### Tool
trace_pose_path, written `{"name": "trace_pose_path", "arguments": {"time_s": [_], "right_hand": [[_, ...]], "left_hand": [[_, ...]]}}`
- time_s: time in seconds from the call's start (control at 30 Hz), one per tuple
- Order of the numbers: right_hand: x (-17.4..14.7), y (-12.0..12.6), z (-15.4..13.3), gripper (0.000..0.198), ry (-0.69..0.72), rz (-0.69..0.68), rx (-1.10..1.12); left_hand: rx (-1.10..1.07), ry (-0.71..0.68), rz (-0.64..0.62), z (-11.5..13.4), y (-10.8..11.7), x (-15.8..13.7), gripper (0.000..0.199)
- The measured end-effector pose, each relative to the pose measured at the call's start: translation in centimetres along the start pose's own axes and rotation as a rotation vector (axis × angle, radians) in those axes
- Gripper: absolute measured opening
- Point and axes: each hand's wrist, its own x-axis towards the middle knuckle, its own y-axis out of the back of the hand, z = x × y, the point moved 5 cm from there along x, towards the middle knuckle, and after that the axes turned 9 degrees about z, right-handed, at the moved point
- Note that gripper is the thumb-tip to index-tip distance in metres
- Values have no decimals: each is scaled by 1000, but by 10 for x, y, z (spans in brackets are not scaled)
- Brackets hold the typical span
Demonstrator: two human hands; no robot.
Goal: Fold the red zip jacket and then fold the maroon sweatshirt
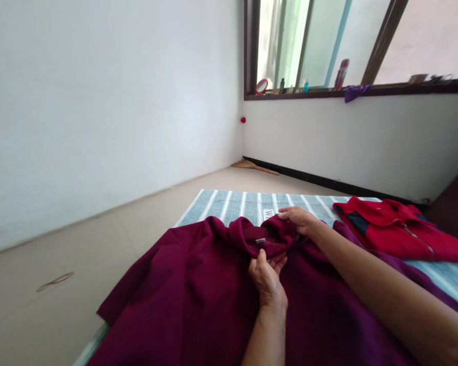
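A purple-maroon garment (pixel 213 284) lies spread over a blue-and-white striped mat (pixel 229 203), its neck opening facing up with a small pale label inside. My left hand (pixel 267 277) grips the near edge of the collar, thumb on top and fingers beneath the cloth. At the collar's far right side, my right hand (pixel 299 219) has its fingers closed on the fabric. Some of the fingertips are hidden by the cloth.
A folded red jacket (pixel 397 229) with a zip rests on the mat at right. Beyond it, a hand broom (pixel 255 166) lies by the wall. A thin cord loop (pixel 55 281) is on the floor at left. Bottles and a round mirror (pixel 261 86) line the windowsill.
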Motion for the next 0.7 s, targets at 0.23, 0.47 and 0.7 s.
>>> {"name": "trace_pose_path", "arguments": {"time_s": [0.23, 0.47, 0.7], "right_hand": [[-25, 26, -4, 24, -205, -108, -4], [-44, 21, 7, 30, -406, -78, 309], [-53, 24, 19, 43, -467, -37, 561]], "left_hand": [[20, 10, 3, -1, -1, 0, 10], [28, 19, 15, 0, -1, 0, 10], [28, 46, 13, 2, -3, -3, 10]]}}
